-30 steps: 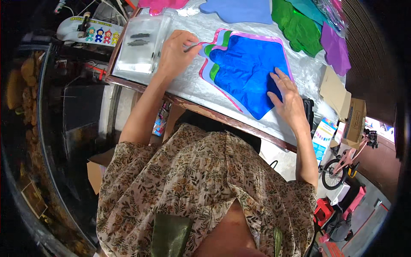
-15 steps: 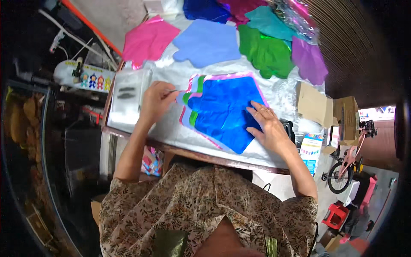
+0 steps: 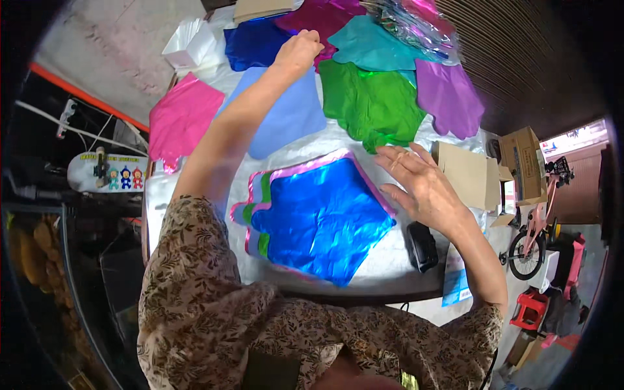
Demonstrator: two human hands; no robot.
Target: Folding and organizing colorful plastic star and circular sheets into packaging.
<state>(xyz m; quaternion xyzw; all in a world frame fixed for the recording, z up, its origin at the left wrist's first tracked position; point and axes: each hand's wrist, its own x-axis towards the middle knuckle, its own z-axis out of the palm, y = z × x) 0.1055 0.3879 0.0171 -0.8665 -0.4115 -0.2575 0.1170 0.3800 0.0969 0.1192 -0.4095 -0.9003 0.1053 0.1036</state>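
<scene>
My left hand point(image 3: 299, 52) reaches across to the far side of the table, fingers pinched together over a magenta foil piece point(image 3: 335, 19) and beside a dark blue one point(image 3: 250, 44). Whatever lies between those fingertips is hidden. My right hand point(image 3: 422, 185) hovers open, fingers spread, between the green foil piece point(image 3: 370, 97) and a layered stack. This stack of flat, scalloped foil pieces has a shiny blue one point(image 3: 325, 218) on top. Pink, green and pale blue edges show at its left. Under my left forearm lies a pale blue foil piece point(image 3: 286, 114).
Pink point(image 3: 185, 117), teal point(image 3: 377, 42) and purple point(image 3: 448, 97) foil pieces lie around the table. A black case point(image 3: 422, 247) sits near the front edge. Cardboard point(image 3: 461, 172) is at the right, a white box point(image 3: 188, 44) at the far left.
My left hand has left the stack's left edge and stretched to the far foil pieces. My right hand has lifted off the blue foil piece. The view has shifted too.
</scene>
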